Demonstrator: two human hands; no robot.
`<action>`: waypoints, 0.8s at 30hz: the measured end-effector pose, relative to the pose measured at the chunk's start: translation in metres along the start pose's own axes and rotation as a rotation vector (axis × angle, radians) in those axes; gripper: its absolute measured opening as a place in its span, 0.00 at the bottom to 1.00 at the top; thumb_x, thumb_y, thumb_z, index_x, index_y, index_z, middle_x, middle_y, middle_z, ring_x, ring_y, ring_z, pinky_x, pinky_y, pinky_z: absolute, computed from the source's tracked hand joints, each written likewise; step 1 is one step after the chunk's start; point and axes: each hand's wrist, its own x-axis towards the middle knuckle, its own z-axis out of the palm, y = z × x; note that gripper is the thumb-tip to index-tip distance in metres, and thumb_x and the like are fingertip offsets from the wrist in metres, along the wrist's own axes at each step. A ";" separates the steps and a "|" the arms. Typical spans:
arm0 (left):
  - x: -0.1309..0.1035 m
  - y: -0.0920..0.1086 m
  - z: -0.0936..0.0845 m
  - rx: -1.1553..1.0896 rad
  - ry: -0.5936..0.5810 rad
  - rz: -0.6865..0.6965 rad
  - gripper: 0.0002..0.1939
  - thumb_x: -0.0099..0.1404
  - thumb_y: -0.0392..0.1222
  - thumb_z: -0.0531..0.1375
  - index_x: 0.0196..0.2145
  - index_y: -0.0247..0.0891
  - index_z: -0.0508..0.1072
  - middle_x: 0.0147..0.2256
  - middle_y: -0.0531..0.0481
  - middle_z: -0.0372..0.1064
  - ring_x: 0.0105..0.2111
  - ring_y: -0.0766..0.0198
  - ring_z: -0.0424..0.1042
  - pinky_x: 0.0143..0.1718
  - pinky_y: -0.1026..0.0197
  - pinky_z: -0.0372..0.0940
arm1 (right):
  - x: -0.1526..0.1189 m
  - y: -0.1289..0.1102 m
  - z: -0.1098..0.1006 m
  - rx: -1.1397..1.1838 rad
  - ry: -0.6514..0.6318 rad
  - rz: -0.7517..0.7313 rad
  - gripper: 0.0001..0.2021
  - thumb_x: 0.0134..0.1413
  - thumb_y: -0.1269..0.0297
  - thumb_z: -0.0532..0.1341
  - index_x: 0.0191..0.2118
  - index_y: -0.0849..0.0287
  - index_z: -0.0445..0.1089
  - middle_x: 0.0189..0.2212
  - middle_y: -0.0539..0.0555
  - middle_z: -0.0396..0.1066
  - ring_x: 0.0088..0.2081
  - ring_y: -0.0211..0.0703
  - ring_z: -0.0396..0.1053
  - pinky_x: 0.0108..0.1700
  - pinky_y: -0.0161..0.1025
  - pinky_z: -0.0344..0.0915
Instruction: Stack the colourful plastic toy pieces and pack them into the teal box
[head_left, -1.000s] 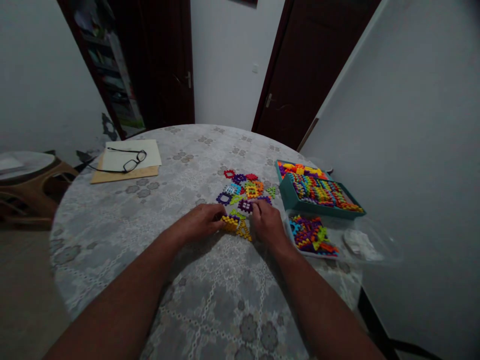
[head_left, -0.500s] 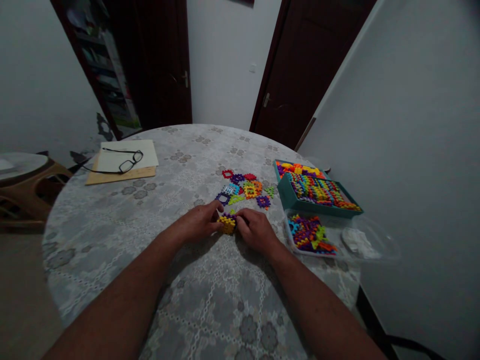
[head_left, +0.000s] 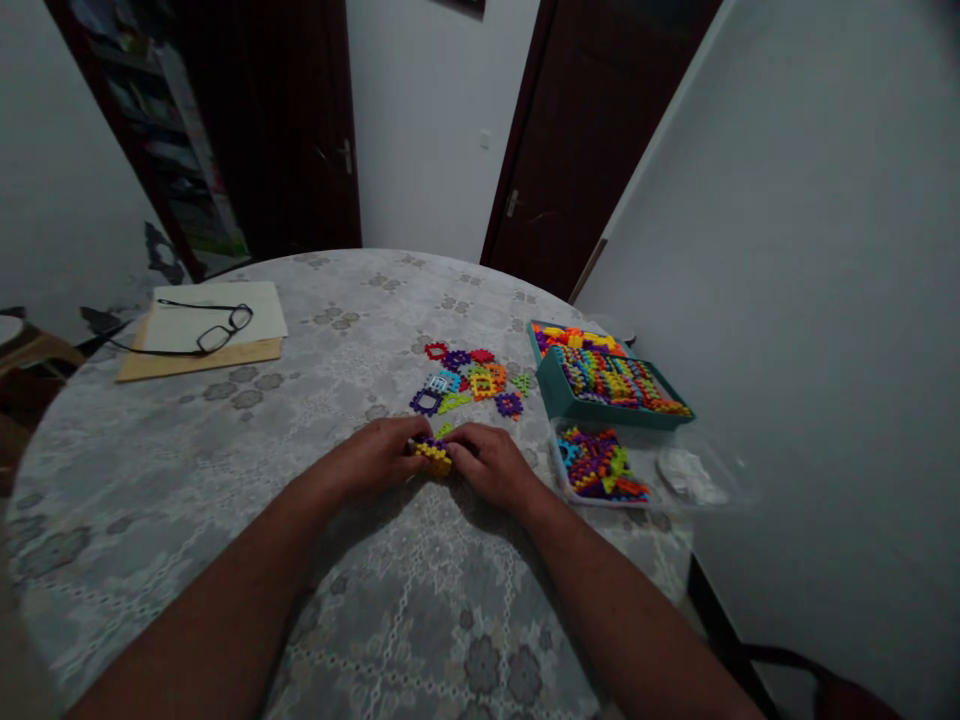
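Between my two hands is a small block assembly (head_left: pixel 433 459) of interlocking plastic pieces, yellow on the near face with purple on top. My left hand (head_left: pixel 384 452) grips its left side, fingers curled round the far edge and thumb at the near side. On the right side my right hand (head_left: pixel 491 462) pinches it with thumb and fingers. Both hands rest low over the table, and they hide the assembly's ends. Just beyond lie loose interlocking pieces: a dark blue square frame (head_left: pixel 427 401), a yellow square frame (head_left: pixel 482 386), a purple piece (head_left: pixel 509 404) and several others.
A teal box (head_left: pixel 592 408) full of stacked colourful pieces stands at the right, with another box of pieces behind it. Nearer is a clear plastic tub (head_left: pixel 577 498) of mixed pieces, its lid beside it. Eyeglasses (head_left: pixel 216 338) lie on paper (head_left: pixel 266 300) at the left.
The camera view has turned slightly, so the scene sits farther left. The assembly is tilted so that less of its yellow face shows; both hands keep hold of it.
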 end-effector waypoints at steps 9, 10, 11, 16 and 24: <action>0.003 0.007 -0.002 -0.017 0.052 -0.012 0.11 0.71 0.47 0.62 0.48 0.43 0.78 0.42 0.45 0.81 0.41 0.52 0.78 0.43 0.55 0.64 | 0.015 0.039 -0.005 -0.536 0.334 0.200 0.24 0.71 0.70 0.59 0.69 0.63 0.73 0.75 0.70 0.65 0.78 0.60 0.56 0.78 0.62 0.54; 0.004 0.005 -0.001 -0.013 0.052 -0.009 0.11 0.71 0.48 0.63 0.48 0.43 0.78 0.42 0.45 0.82 0.41 0.52 0.78 0.43 0.55 0.64 | 0.016 0.043 -0.004 -0.583 0.305 0.262 0.25 0.72 0.69 0.60 0.71 0.62 0.71 0.76 0.70 0.63 0.78 0.62 0.54 0.78 0.64 0.54; 0.005 0.004 0.000 -0.006 0.050 -0.008 0.12 0.71 0.48 0.63 0.48 0.43 0.78 0.43 0.45 0.82 0.42 0.52 0.77 0.43 0.55 0.64 | 0.016 0.046 -0.004 -0.618 0.269 0.317 0.25 0.73 0.67 0.61 0.71 0.60 0.71 0.76 0.69 0.63 0.78 0.64 0.54 0.77 0.65 0.55; 0.007 0.000 0.002 0.009 0.040 -0.002 0.11 0.71 0.49 0.63 0.48 0.44 0.78 0.43 0.46 0.82 0.42 0.52 0.77 0.43 0.54 0.64 | 0.014 0.041 -0.005 -0.712 0.157 0.418 0.19 0.76 0.60 0.61 0.65 0.57 0.75 0.67 0.68 0.71 0.67 0.64 0.66 0.68 0.58 0.64; 0.004 0.001 0.004 -0.025 0.047 0.008 0.11 0.71 0.47 0.66 0.48 0.43 0.80 0.43 0.43 0.82 0.42 0.51 0.77 0.43 0.53 0.66 | 0.005 0.030 -0.013 -0.739 0.081 0.392 0.11 0.74 0.61 0.64 0.55 0.58 0.78 0.54 0.65 0.76 0.57 0.60 0.70 0.58 0.51 0.67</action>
